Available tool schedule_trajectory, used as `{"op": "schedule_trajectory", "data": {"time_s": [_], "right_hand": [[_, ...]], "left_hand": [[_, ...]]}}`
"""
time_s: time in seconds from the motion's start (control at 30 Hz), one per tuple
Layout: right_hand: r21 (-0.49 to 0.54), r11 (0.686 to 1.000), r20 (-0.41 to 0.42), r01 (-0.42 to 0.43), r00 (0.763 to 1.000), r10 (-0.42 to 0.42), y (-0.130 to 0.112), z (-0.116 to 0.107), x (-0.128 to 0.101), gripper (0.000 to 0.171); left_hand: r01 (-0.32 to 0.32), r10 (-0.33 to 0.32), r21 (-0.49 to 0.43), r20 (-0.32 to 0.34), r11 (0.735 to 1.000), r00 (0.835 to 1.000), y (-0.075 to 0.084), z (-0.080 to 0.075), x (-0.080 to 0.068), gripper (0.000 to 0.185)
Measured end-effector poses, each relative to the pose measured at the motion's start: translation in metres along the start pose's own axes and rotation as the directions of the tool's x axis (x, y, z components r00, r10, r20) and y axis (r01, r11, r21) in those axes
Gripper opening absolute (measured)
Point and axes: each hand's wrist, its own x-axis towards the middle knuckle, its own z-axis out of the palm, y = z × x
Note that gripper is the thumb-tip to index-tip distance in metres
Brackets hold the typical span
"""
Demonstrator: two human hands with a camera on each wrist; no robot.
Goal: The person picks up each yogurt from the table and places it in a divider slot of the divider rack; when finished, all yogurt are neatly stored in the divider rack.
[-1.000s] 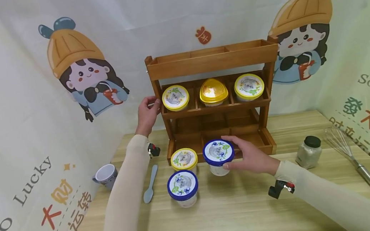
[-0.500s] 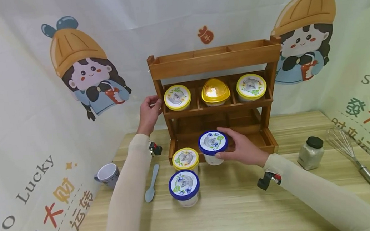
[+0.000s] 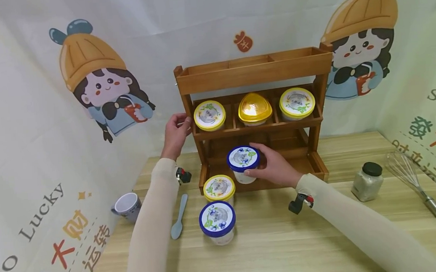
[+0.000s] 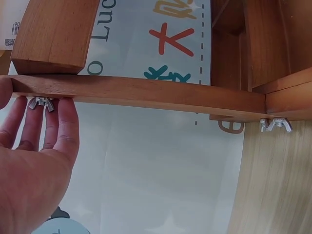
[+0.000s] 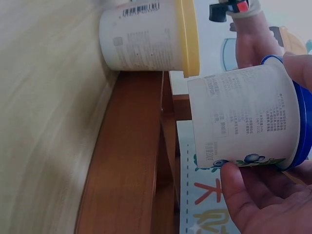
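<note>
Holding a blue-lidded cup [image 3: 243, 163] in our right hand [image 3: 275, 170], fingers curled round its side, we have it lifted off the tabletop [image 3: 286, 241] in front of the wooden rack [image 3: 253, 72], level with the bottom shelf. Our left hand [image 3: 175, 134] steadies the rack's left post, fingers straight against the wood. The middle shelf already carries three cups. A yellow-lidded cup [image 3: 219, 188] and another blue-lidded cup [image 3: 217, 220] wait on the tabletop, so we judge the shelving roughly half done.
</note>
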Motion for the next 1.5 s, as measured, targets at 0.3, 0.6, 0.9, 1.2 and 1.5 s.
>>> {"op": "schedule_trajectory", "data": {"time_s": [0.3, 0.6, 0.9, 1.2, 1.5], "right_hand": [[-0.004, 1.000, -0.023, -0.010, 1.000, 0.010, -0.011, 0.009, 0.022, 0.100], [-0.006, 0.999, -0.048, -0.037, 0.998, 0.036, -0.007, 0.025, 0.042, 0.099], [-0.038, 0.997, -0.015, -0.061, 0.998, 0.060, -0.002, 0.041, 0.055, 0.098], [-0.093, 0.995, 0.040, -0.036, 0.998, 0.040, 0.009, 0.053, 0.054, 0.100], [-0.121, 0.991, 0.060, -0.058, 0.996, 0.066, 0.012, 0.056, 0.055, 0.096]], "left_hand": [[-0.022, 0.022, 0.027, -0.020, 0.999, 1.000, 0.002, 0.001, 0.001, 0.037], [-0.014, 0.015, 0.063, -0.015, 0.998, 1.000, 0.001, 0.004, 0.001, 0.036], [-0.011, 0.013, 0.059, -0.025, 0.998, 1.000, 0.000, 0.003, -0.001, 0.038], [-0.022, 0.024, 0.073, -0.031, 0.997, 0.999, -0.001, 0.004, -0.003, 0.038], [-0.039, 0.042, 0.085, -0.045, 0.996, 0.998, -0.002, 0.006, -0.003, 0.036]]}}
